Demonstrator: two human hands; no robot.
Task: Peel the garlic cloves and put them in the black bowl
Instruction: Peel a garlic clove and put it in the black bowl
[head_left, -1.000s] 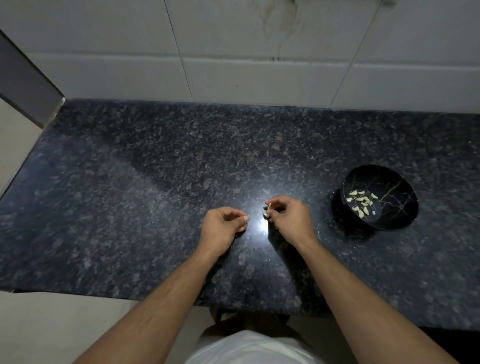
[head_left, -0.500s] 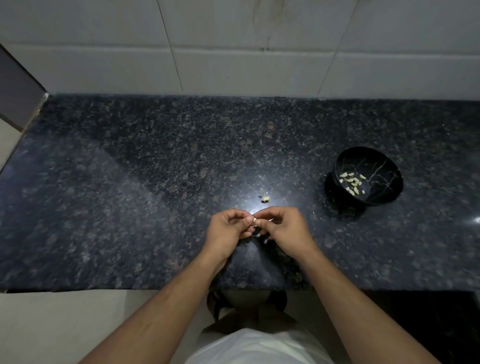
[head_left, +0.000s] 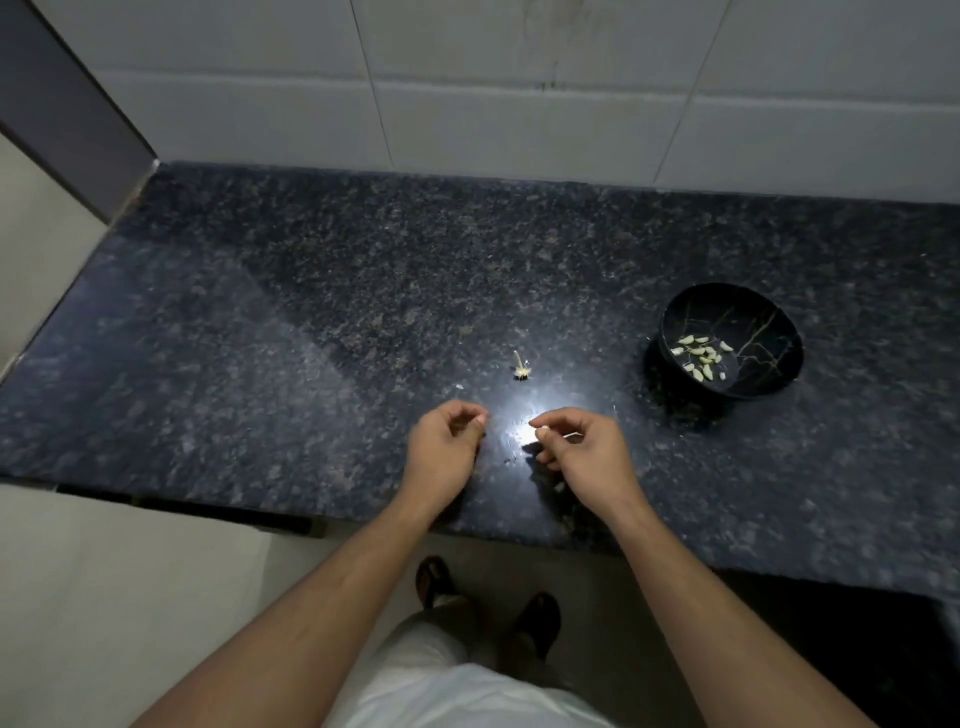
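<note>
Garlic, a single small pale clove (head_left: 543, 429), sits pinched at the fingertips of the right hand (head_left: 584, 451), thumb and forefinger curled round it; it looks whitish and smooth against the glare, too small to tell whether any skin is left on it. A thin pale sliver pokes out beside the same fingers, and I cannot tell whether it is peel or stalk. The left hand (head_left: 445, 441) hovers just beside, apart from the right, its fingers curled in toward the thumb; whether that grip has anything between the tips I cannot tell. Both hands hang low over the near edge of the dark speckled stone surface (head_left: 260, 338), where a bright spot of light reflects between them.

A little beyond the hands lies a garlic root stub (head_left: 521, 369) with a short dry stalk sticking up, yellowish and frayed. A pale fleck rests on the stone near the left fingertips.

Off to the right, well apart from the hands, stands the black bowl (head_left: 779, 332), round, with thin gold veins across its inside. In its bottom lies a loose cluster of peeled cloves (head_left: 701, 356), pale greenish-white, small and curved.

Behind the surface rises a wall of large white tiles (head_left: 519, 114). Below, the person's white garment and dark sandals show over a light floor.
</note>
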